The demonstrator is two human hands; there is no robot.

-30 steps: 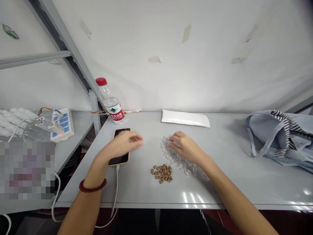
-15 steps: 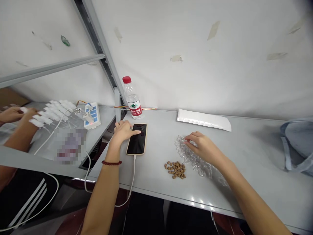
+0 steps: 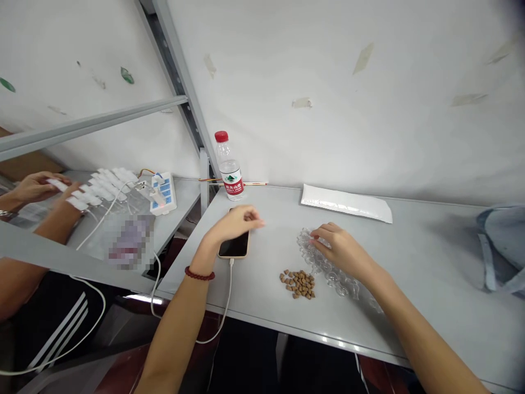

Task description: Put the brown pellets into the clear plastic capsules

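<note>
The left hand (image 3: pixel 233 224) hangs empty and half-open just above a black smartphone (image 3: pixel 234 246). The right hand (image 3: pixel 340 250), fingers spread, rests on clear bubble wrap (image 3: pixel 328 275) mid-counter (image 3: pixel 430 284), with brown pellets (image 3: pixel 297 284) just beside it, toward the front edge.

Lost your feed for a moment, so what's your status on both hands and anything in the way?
Right hand on clear bubble wrap. Left hand open above black smartphone. Brown pellets piled beside the wrap.
</note>
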